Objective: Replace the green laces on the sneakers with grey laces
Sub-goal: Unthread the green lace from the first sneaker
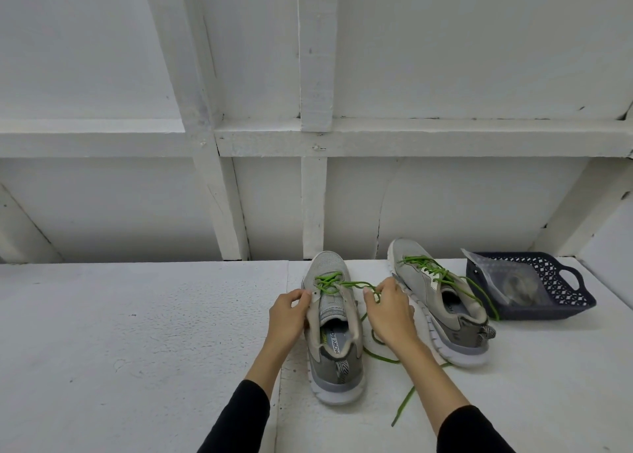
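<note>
Black long sleeves (pixel 472 432), pushed up, bare forearms

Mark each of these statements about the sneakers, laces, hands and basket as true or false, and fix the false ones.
1. The right hand pinches a green lace coming from the near sneaker. True.
2. The far sneaker is already laced in grey. False: its laces are green.
3. The left hand holds the near sneaker's eyelet edge. True.
4. The dark basket sits left of both sneakers. False: it sits to their right.
5. A clear plastic bag lies in the basket. True.
</note>
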